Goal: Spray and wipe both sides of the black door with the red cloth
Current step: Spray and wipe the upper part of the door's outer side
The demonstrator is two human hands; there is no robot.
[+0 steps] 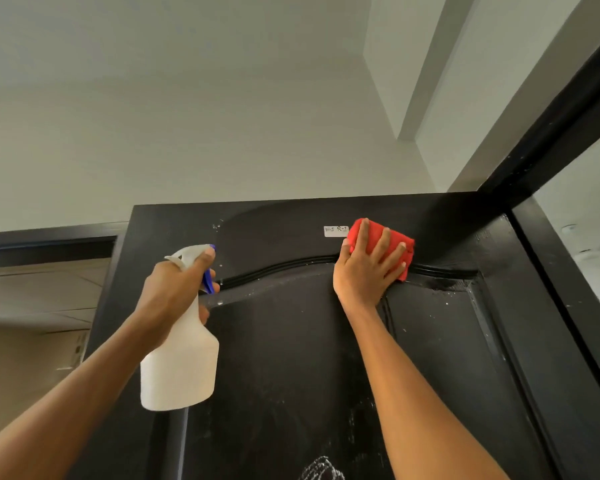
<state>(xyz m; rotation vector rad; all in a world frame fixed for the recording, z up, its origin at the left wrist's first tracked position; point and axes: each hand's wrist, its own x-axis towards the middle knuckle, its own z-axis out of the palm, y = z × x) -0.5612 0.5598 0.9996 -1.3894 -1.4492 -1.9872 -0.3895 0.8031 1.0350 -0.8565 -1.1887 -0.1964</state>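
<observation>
Overhead, right hand [368, 268] with fingers spread flat, pressing red cloth [397, 249] against top of black door [291, 341], left hand [177, 289] curled around white spray bottle [179, 362], thumb on top.

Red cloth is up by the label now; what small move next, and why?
Probably sweep the red cloth leftward along the curved moulding. The right hand presses it flat near the door's top, and white droplets sit unwiped to its left, beside the spray bottle.

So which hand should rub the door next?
The right hand: its flat fingers already press the red cloth on the black door. The left hand grips the spray bottle.
</observation>
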